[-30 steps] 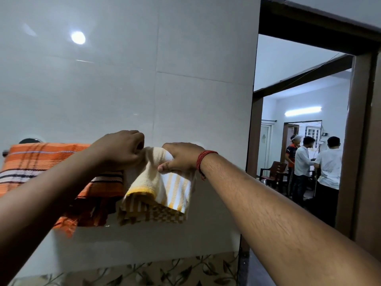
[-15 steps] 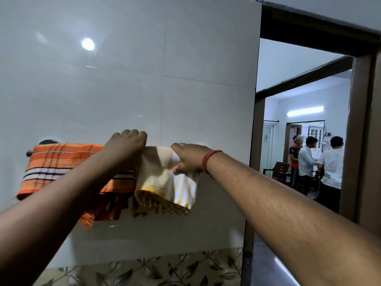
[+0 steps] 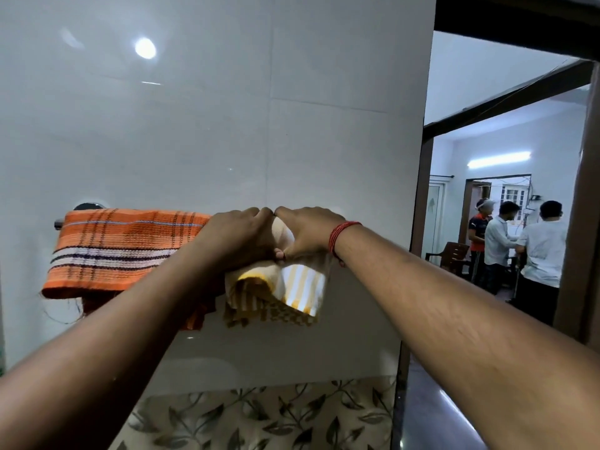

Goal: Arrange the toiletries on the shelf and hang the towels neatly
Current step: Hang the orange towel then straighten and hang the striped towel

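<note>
A small cream and yellow striped towel [image 3: 292,287] hangs over the towel bar on the white tiled wall. My left hand [image 3: 240,235] and my right hand [image 3: 308,232] both grip its top fold, fingertips touching each other. To the left, an orange checked towel [image 3: 120,248] is draped over the same bar, whose metal end [image 3: 60,224] shows at the far left. The bar under my hands is hidden. A red thread band sits on my right wrist.
White glossy wall tiles [image 3: 227,125] fill the view, with a leaf-patterned tile band [image 3: 259,417] below. An open doorway with a dark wooden frame [image 3: 418,206] is at the right. Three people [image 3: 519,248] stand in the far room beside a brown chair [image 3: 451,254].
My two hands have come together over the yellow towel's top, from being apart at its two sides. The towel is bunched narrower between them.
</note>
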A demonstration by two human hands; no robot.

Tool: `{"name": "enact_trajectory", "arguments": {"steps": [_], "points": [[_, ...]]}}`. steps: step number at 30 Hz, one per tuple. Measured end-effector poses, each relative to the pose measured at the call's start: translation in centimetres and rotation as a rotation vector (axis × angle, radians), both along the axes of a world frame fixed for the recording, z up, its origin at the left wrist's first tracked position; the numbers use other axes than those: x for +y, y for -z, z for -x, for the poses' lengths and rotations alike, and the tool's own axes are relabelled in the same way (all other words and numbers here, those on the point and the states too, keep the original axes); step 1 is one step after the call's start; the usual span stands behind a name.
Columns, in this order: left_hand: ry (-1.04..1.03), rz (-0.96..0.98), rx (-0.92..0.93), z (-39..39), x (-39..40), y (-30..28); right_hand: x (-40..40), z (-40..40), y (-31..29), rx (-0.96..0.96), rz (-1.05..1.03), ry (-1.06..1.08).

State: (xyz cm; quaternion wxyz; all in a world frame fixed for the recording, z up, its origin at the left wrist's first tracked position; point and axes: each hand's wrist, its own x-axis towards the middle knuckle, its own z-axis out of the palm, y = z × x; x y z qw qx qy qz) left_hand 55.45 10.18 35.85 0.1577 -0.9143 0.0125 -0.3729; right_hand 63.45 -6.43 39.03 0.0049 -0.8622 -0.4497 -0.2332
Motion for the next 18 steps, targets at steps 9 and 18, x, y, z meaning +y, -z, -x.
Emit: {"name": "enact_trajectory", "arguments": {"steps": [9, 18], "points": [[-0.025, 0.017, -0.032, 0.9, -0.9, 0.9, -3.2, -1.1, 5.6, -0.074, -0.486, 0.07], [0.109, 0.364, -0.327, 2.5, -4.6, 12.5, -0.5, 1.5, 17.3, 0.569, -1.451, -0.163]]}}
